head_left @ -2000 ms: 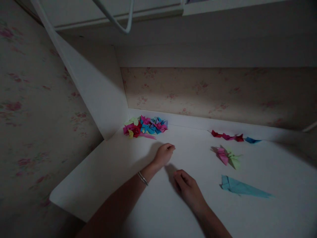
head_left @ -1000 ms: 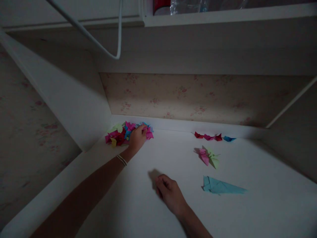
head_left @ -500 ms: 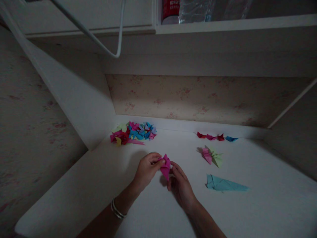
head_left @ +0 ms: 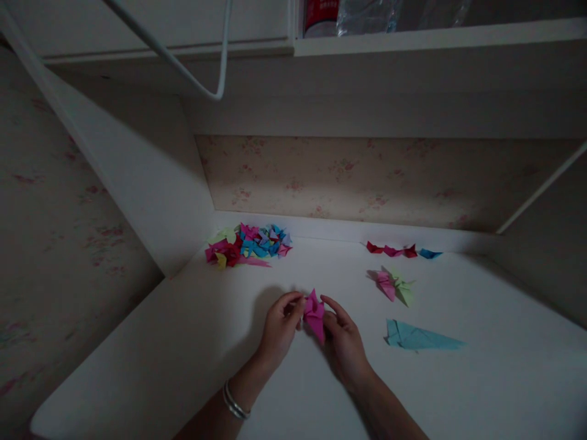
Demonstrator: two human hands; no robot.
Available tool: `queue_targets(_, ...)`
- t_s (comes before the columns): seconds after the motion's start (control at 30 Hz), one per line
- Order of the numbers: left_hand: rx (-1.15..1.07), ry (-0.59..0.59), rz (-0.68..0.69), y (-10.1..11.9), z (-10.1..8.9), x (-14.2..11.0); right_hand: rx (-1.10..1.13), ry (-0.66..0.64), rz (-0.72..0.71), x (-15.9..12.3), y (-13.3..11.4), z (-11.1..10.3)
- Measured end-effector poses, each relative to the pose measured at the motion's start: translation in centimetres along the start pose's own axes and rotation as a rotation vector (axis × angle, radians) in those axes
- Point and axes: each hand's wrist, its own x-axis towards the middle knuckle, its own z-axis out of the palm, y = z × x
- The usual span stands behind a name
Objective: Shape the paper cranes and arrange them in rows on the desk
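Between my two hands, a little above the white desk [head_left: 192, 373], is a magenta folded-paper piece [head_left: 314, 316] with a pointed top and a pointed lower end. My left hand [head_left: 280, 327] pinches its left edge between thumb and fingers. On the other side, my right hand [head_left: 345, 342] holds the right edge, its thumb against the paper and its index finger curved near the top; its other fingers are partly hidden. Right of my hands lie a flat teal folded paper strip [head_left: 424, 336] and a pink folded-paper piece [head_left: 385, 285] touching a light green one [head_left: 404, 289].
A heap of colourful folded papers [head_left: 257, 241] lies at the back left. Several small folded pieces [head_left: 393, 251] line the back right edge. Overhead are a shelf [head_left: 413, 40] and a bent white rod [head_left: 183, 70]. A side panel [head_left: 137, 171] bounds the left.
Both hands and the magenta paper have shifted slightly right. My left thumb has slid from the paper's front to its left edge, and my right hand has closed in on the right side.
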Motion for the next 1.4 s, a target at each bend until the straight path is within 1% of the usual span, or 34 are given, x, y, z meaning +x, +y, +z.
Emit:
queue_targets(0.07,0.004,0.005,0.002,-0.1,-0.1,-0.2,-0.021,0.026,-0.019,0.1,0.0,0.0)
queue_targets(0.2,-0.015,-0.085,0.012,-0.4,0.1,-0.5,-0.070,0.061,-0.061,0.2,-0.1,-0.1)
queue_targets(0.27,-0.045,-0.126,-0.034,-0.6,0.4,-0.5,-0.070,0.070,-0.059,0.2,-0.2,-0.1)
queue_targets(0.37,-0.086,-0.162,-0.150,-0.7,0.6,-0.5,-0.054,0.062,-0.047,0.0,-0.5,0.0)
queue_targets(0.47,-0.092,-0.171,-0.197,-0.7,0.5,-0.4,-0.048,0.047,-0.032,0.0,-0.4,0.0)
queue_targets(0.63,-0.075,-0.147,-0.194,-0.9,0.5,-0.5,-0.043,-0.026,-0.028,0.2,0.2,-0.3)
queue_targets(0.73,-0.050,-0.147,-0.155,-0.9,0.5,-0.5,-0.027,-0.072,-0.021,0.1,0.4,-0.3)
queue_targets(0.87,-0.020,-0.130,-0.072,-0.9,0.4,-0.5,-0.034,-0.097,-0.012,-0.1,0.2,0.0)
queue_targets(1.0,-0.009,-0.119,-0.083,-1.2,0.2,-0.5,-0.060,-0.110,-0.012,-0.2,0.2,0.1)
queue_targets(1.13,-0.006,-0.124,-0.118,-1.4,0.3,-0.4,-0.074,-0.102,-0.030,-0.1,0.4,-0.1)
queue_targets(1.23,-0.031,-0.142,-0.136,-1.1,0.4,-0.4,-0.034,-0.054,-0.020,-0.1,0.4,-0.1)
queue_targets(1.33,-0.088,-0.181,-0.150,-0.5,0.3,-0.5,0.012,-0.013,-0.004,-0.1,0.4,0.0)
queue_targets(1.4,-0.117,-0.217,-0.156,-0.2,0.2,-0.7,0.042,-0.013,-0.006,-0.1,0.5,0.0)
